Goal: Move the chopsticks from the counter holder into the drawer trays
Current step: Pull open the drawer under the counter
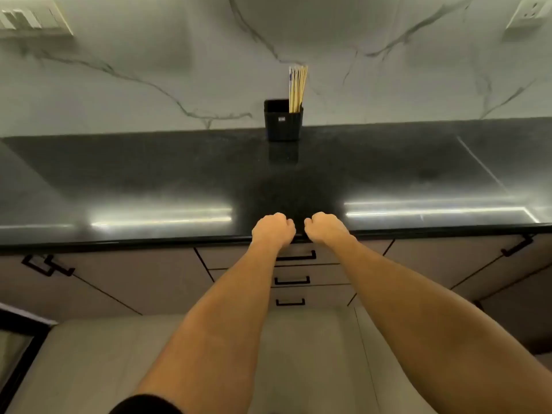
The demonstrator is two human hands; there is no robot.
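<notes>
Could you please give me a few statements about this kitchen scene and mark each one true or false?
1. The chopsticks stand in the black holder. True.
2. The holder sits at the front edge of the counter. False: it is at the back, by the marble wall.
3. The left hand and right hand are both curled into fists near the counter's front edge. True.
4. The top drawer is pulled open. False: all three drawers look closed.
5. The right hand holds a chopstick. False: neither hand holds anything visible.
</notes>
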